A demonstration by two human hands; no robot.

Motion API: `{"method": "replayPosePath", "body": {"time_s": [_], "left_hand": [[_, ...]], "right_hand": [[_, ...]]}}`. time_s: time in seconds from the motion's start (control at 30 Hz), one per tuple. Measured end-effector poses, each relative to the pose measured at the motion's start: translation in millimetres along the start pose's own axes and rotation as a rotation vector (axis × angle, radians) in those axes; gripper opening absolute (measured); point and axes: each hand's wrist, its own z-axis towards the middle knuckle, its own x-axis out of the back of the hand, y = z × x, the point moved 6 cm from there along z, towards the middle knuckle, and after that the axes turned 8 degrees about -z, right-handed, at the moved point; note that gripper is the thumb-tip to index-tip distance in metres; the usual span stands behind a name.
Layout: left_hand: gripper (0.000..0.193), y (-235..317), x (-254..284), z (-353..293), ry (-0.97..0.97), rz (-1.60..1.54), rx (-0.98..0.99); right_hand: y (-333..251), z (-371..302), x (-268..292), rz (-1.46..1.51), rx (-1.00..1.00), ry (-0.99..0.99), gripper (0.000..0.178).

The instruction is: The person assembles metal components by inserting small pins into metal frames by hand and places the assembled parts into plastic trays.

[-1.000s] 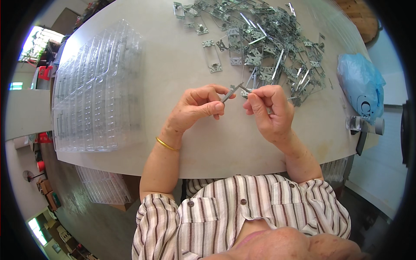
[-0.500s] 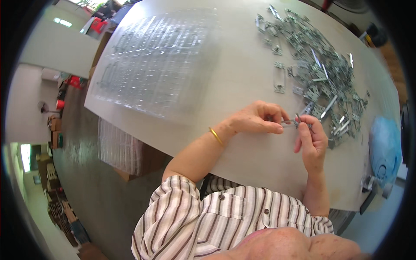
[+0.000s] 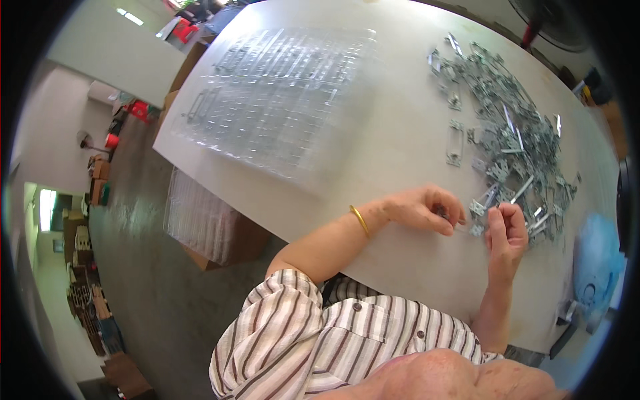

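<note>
My left hand (image 3: 421,208), a gold bangle (image 3: 360,220) on its wrist, is curled just above the table. A small dark metal part (image 3: 441,211) shows inside its bent fingers, too little of it visible to name. To its right, my right hand (image 3: 507,233) is closed in a pinch at the near edge of a pile of grey metal brackets (image 3: 513,127). Whatever its fingertips hold is too small and hidden to make out. One flat, frame-shaped metal bracket (image 3: 455,143) lies by itself left of the pile.
Clear plastic compartment trays (image 3: 280,100) lie at the table's far left. More clear trays (image 3: 200,217) rest on a cardboard box (image 3: 243,240) below the left edge. A blue plastic bag (image 3: 597,267) hangs at the right edge, and a fan (image 3: 550,23) stands beyond the far right corner.
My hands, which met over a thin metal piece, have moved apart. The right one is now at the pile's edge. The whole view has shifted slightly.
</note>
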Motion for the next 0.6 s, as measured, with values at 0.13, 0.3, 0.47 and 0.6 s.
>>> {"method": "replayPosePath", "body": {"time_s": [0.13,0.3,0.47,0.6], "left_hand": [[0.014,5.0,16.4,-3.1,0.139,-0.238,0.082],[0.018,20.7,20.9,-7.2,0.202,-0.335,-0.003],[0.019,18.9,18.3,0.5,0.193,-0.405,-0.025],[0.019,19.3,14.9,-0.2,0.179,-0.409,-0.033]], "right_hand": [[-21.2,6.4,-10.8,0.055,0.13,0.054,0.006],[-17.3,8.0,-17.1,0.021,0.193,0.081,0.009],[-20.0,3.0,-12.9,-0.201,0.382,0.088,0.012],[-20.6,1.5,-13.6,-0.272,0.489,0.132,0.013]]}}
